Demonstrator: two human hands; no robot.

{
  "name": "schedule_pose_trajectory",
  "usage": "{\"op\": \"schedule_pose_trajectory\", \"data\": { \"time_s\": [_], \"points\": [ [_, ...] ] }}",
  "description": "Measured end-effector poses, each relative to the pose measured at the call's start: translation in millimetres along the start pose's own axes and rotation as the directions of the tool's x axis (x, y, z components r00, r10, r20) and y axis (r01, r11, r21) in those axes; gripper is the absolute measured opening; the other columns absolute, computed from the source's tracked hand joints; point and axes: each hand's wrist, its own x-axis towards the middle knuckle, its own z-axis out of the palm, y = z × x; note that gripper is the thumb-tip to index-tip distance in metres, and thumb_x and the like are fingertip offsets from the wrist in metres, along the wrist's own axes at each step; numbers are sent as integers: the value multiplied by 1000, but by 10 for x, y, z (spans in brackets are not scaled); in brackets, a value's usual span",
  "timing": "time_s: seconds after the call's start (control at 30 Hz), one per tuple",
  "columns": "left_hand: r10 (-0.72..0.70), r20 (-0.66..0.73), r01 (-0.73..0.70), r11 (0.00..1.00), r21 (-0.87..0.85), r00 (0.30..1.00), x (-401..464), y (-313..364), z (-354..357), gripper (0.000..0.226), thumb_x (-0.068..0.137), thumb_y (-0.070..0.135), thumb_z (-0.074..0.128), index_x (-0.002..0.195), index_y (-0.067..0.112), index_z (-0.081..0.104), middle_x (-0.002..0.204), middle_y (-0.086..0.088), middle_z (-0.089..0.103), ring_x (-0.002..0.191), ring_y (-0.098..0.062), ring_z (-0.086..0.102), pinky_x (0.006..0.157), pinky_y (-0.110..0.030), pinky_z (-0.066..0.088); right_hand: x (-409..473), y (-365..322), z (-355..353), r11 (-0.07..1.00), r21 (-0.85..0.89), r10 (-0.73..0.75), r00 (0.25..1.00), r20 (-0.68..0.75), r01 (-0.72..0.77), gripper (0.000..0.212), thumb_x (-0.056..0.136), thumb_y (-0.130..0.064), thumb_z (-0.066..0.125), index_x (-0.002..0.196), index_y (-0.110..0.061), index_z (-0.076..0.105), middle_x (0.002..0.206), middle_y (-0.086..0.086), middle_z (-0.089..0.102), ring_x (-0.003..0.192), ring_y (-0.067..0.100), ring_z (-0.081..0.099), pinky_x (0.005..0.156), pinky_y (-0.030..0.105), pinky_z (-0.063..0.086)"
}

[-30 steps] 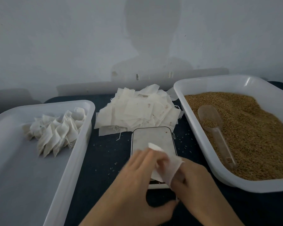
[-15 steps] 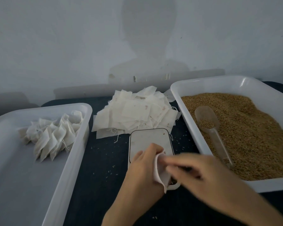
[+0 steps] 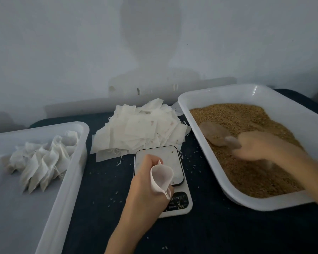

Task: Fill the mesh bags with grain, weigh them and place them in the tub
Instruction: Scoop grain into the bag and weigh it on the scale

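A plain pale grey wall [image 3: 62,52] fills the far half of the view, its paint scuffed and chipped low down near the middle. A soft dark shadow [image 3: 151,37] shaped like a head and shoulders falls on it at the centre. Below it lies a dark navy cloth-covered tabletop [image 3: 103,195], which runs from the wall to the near edge.

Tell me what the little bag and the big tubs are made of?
The mesh bag in the left hand looks like thin, see-through white fabric: floppy, with loose threads. The grain tub and the filled-bag tub look like smooth white plastic, with glossy, rounded rims.
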Motion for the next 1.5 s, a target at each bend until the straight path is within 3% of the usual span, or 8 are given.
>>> {"op": "schedule_pose_trajectory", "data": {
  "time_s": [0.27,0.47,0.83,0.97,1.1,1.23,1.37,1.5],
  "points": [
    [-27,-51,27,1000,2,998,34,-6,-22,41,76,-4,62,79,33,46,76,11,56,61,0,52,48,-14,42,-426,369,-729,983,-182,39,993,111,-18,77,47,-92,30,72,-26,58,67,-12,59,62,6,57,61,23,47],
    [-16,-13,16,1000,-18,1000,-41,52,12,38,76,-4,62,79,31,49,72,12,57,58,-1,52,47,-14,41,-62,31,-118,999,-44,6,1000,11,-5,28,98,-41,42,92,-17,55,79,-2,62,67,11,60,73,27,55],
    [-30,-44,30,999,-12,999,-58,37,-30,29,77,-4,66,84,20,52,75,9,57,61,-2,52,51,-18,46,-334,376,148,943,326,31,960,-277,64,21,90,-43,53,90,-23,57,71,0,62,52,10,51,48,19,38],
    [-54,-24,53,998,-41,998,-24,63,12,27,78,4,69,85,23,52,73,7,57,60,-10,54,54,-34,52,-515,277,203,835,509,27,908,-417,209,15,90,-40,54,99,-29,59,78,-7,64,68,11,60,64,31,50],
    [-70,-42,69,997,-20,997,113,60,4,29,76,10,72,91,25,52,78,10,59,64,-1,54,51,-15,45,-631,220,81,800,517,-46,890,-453,304,16,87,-33,59,101,-28,64,78,-10,64,69,7,60,60,24,44],
    [-107,-25,108,994,35,994,296,85,-20,35,78,12,68,98,32,47,95,3,57,76,-8,57,53,-11,44,-843,137,-260,792,431,-256,877,-408,432,17,76,-51,58,90,-45,64,71,-13,67,57,5,60,47,18,43],
    [-81,-6,81,995,50,997,359,137,-23,40,78,9,66,95,36,44,92,6,56,70,-8,56,49,-10,44,-995,73,-554,787,351,-409,855,-319,508,58,59,-93,37,101,-59,58,82,-9,72,72,15,67,70,45,58],
    [-76,10,75,997,36,997,353,111,-10,41,77,6,63,100,34,45,94,-2,58,67,-10,56,47,-11,44,-1038,55,-744,790,286,-471,836,-282,542,58,54,-98,32,100,-69,54,83,-29,68,78,-2,64,71,38,57]
  ]
}}
